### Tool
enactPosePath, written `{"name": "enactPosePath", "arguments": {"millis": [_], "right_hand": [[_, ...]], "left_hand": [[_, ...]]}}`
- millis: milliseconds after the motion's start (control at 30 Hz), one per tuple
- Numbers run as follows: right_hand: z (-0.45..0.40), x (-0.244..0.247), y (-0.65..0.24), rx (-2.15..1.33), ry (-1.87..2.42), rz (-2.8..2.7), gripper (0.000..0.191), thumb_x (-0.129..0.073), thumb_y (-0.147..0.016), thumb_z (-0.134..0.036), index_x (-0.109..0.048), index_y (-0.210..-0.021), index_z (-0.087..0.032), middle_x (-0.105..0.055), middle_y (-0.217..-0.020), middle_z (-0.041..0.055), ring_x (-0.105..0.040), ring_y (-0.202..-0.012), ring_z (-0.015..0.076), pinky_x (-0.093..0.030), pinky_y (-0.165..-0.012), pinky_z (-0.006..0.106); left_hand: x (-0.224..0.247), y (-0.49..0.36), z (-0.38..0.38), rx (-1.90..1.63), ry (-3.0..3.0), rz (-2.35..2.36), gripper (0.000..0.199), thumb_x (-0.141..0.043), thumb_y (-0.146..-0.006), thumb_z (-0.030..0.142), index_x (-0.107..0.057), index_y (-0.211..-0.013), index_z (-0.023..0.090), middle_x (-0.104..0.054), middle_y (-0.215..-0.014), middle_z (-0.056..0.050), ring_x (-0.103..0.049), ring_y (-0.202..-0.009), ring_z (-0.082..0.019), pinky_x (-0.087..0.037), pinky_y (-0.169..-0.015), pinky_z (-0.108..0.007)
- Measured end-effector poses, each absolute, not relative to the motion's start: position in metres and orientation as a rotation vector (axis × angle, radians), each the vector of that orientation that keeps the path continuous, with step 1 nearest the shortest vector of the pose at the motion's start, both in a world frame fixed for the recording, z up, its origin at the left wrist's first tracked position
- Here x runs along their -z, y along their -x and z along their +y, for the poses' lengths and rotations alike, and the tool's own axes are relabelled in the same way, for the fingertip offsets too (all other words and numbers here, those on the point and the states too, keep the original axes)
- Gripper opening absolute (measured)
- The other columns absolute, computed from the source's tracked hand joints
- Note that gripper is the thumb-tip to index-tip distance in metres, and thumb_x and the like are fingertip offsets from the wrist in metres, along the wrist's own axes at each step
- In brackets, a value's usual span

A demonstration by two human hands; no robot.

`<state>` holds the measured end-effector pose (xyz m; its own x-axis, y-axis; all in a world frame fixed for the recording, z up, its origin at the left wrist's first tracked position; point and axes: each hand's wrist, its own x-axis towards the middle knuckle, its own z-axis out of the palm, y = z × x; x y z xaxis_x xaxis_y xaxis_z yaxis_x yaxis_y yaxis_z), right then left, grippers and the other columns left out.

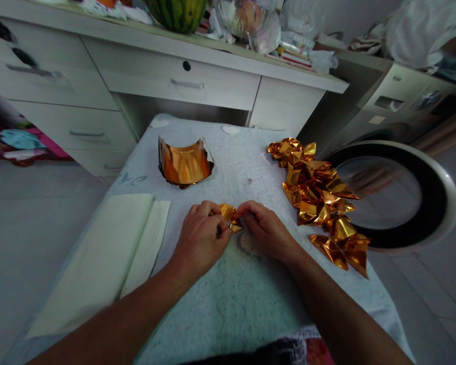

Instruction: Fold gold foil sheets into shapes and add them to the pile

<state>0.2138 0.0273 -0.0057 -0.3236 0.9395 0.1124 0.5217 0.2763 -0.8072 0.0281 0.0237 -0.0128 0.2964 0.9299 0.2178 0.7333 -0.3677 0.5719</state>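
Note:
Both my hands meet at a small folded piece of gold foil paper (231, 217) in the middle of the cloth-covered table (228, 294). My left hand (203, 230) pinches its left side between thumb and fingers. On its right edge, the fingertips of my right hand (266, 228) are closed. Beyond my left hand stands a curved stack of gold foil sheets (186, 162), its ends bent up. A heap of folded gold foil pieces (315, 187) lies to the right of my right hand. My fingers partly hide the piece they hold.
Folded pale paper sheets (95, 253) lie at the table's left side. Behind the table is a white drawer cabinet (182, 76) with a watermelon (178, 12) and plastic bags on top. A washing machine's open round door (395, 195) stands close to the table's right edge.

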Motion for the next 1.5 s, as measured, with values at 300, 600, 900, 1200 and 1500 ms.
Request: {"name": "enactPosePath", "arguments": {"millis": [300, 600, 900, 1200, 1500], "right_hand": [[0.026, 0.006, -0.211, -0.760, 1.351, -2.043, 0.022, -0.060, -0.084, -0.009, -0.059, -0.101, -0.023, -0.067, -0.099, 0.0014, -0.058, -0.095, 0.0187, -0.041, -0.088, 0.037], [0.025, 0.004, -0.207, -0.715, 1.416, -2.089, 0.028, -0.063, -0.080, -0.004, -0.059, -0.101, -0.022, -0.067, -0.100, 0.0016, -0.056, -0.097, 0.0206, -0.037, -0.089, 0.038], [0.024, 0.006, -0.204, -0.646, 1.403, -2.137, 0.023, -0.060, -0.082, -0.005, -0.058, -0.096, -0.023, -0.065, -0.097, 0.0020, -0.054, -0.093, 0.0213, -0.036, -0.084, 0.037], [0.025, 0.002, -0.202, -0.644, 1.425, -2.245, 0.016, -0.054, -0.087, -0.008, -0.065, -0.086, -0.021, -0.063, -0.097, 0.0035, -0.052, -0.094, 0.0206, -0.035, -0.086, 0.037], [0.022, 0.003, -0.202, -0.597, 1.409, -2.256, 0.009, -0.055, -0.085, -0.015, -0.062, -0.089, -0.020, -0.060, -0.096, 0.0041, -0.050, -0.093, 0.0215, -0.035, -0.085, 0.038]], "left_hand": [[0.012, -0.027, 0.024, -0.731, -2.207, 1.486, 0.013, -0.063, -0.080, 0.017, -0.069, -0.068, 0.020, -0.058, -0.096, -0.006, -0.052, -0.094, -0.024, -0.045, -0.085, -0.042], [0.011, -0.028, 0.025, -0.715, -2.211, 1.494, 0.014, -0.061, -0.080, 0.016, -0.068, -0.068, 0.020, -0.059, -0.096, -0.006, -0.052, -0.093, -0.023, -0.045, -0.085, -0.042], [0.013, -0.027, 0.024, -0.723, -2.211, 1.505, 0.008, -0.063, -0.077, 0.016, -0.059, -0.080, 0.022, -0.056, -0.094, -0.004, -0.051, -0.092, -0.024, -0.044, -0.082, -0.041], [0.011, -0.026, 0.025, -0.661, -2.186, 1.460, 0.014, -0.061, -0.076, 0.012, -0.068, -0.082, 0.023, -0.057, -0.104, -0.005, -0.050, -0.100, -0.026, -0.043, -0.090, -0.046], [0.005, -0.020, 0.027, -0.581, -2.154, 1.393, 0.016, -0.063, -0.073, 0.014, -0.067, -0.087, 0.022, -0.056, -0.110, -0.005, -0.049, -0.107, -0.026, -0.043, -0.097, -0.045]]}}
